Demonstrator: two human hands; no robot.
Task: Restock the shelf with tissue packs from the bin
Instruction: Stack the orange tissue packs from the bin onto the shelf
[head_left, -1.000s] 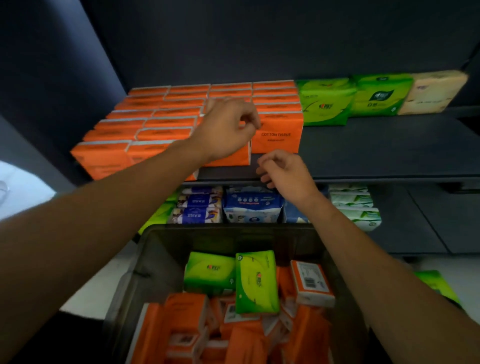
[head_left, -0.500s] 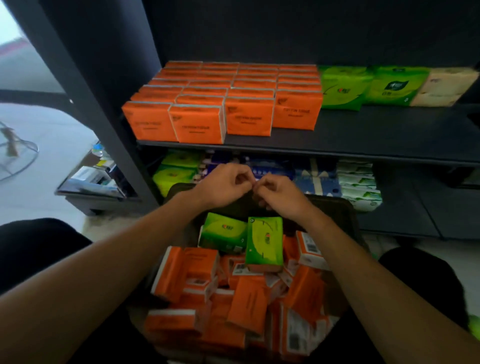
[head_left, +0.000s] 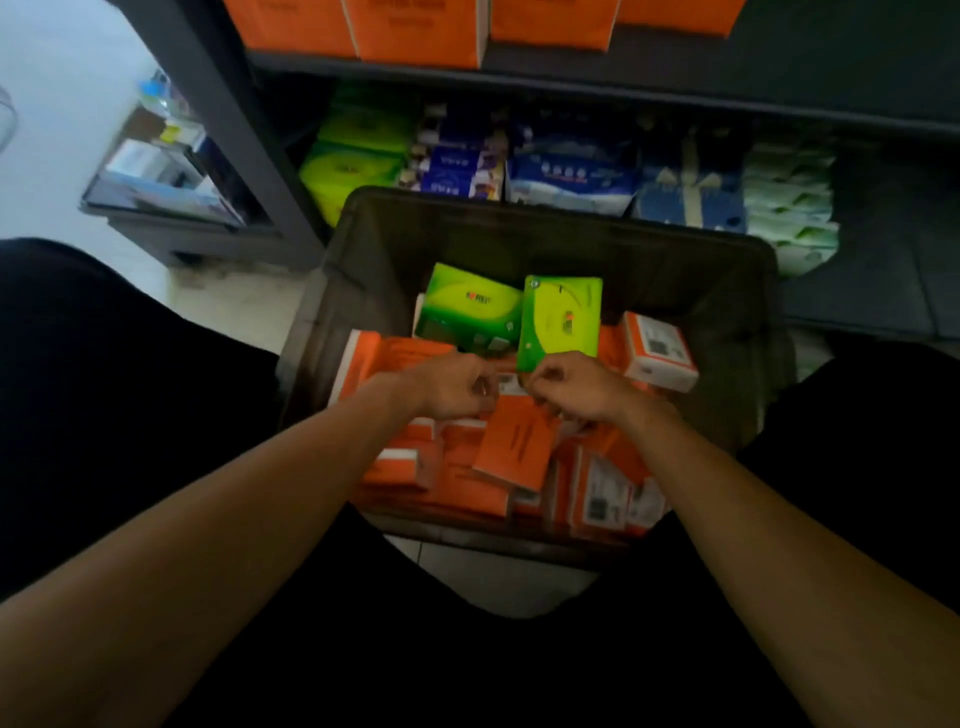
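Observation:
A dark bin (head_left: 363, 249) stands on the floor in front of me, full of orange tissue packs (head_left: 514, 452). Two green packs lie on top at the back, one flat (head_left: 470, 306) and one on edge (head_left: 561, 322). My left hand (head_left: 452, 387) and my right hand (head_left: 574, 387) hover close together just above the orange packs, fingers loosely curled, holding nothing. The right hand's fingertips are right below the lower corner of the on-edge green pack. A row of orange packs (head_left: 415, 26) lines the shelf above.
The dark shelf board (head_left: 675, 88) runs across the top, bare on its right side. Below it stand green packs (head_left: 353, 156), blue packs (head_left: 571, 171) and pale green-white packs (head_left: 789, 208). A low tray of items (head_left: 161, 182) sits at the left. My dark-clad knees flank the bin.
Both hands have come down from the shelf's orange packs into the bin, empty. My view has tilted downward, so the shelf now shows only at the top edge.

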